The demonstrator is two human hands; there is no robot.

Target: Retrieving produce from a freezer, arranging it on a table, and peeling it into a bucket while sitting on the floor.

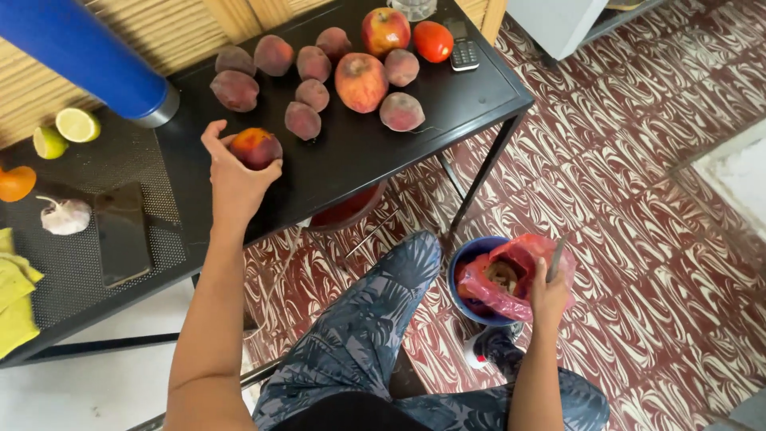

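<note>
My left hand (231,179) grips a red-orange peach (256,147) at the near edge of a black table (463,96). Several more dusky peaches (303,120) lie in a cluster further back, with two red-yellow apples (361,81) and a tomato (432,41) among them. My right hand (549,297) is down by my knee and holds a knife (555,259), its blade pointing up. Just left of that hand a blue bowl (464,257) lined with a red plastic bag (511,279) sits on the floor, with scraps inside.
A blue cylinder (88,56) stands at the table's back left. Lime halves (77,124), an orange fruit (14,183), a garlic bulb (67,215), a dark phone (122,233) and yellow cloth (14,295) lie on a mesh table at left. A handset (463,53) rests behind the tomato. Patterned tile floor surrounds.
</note>
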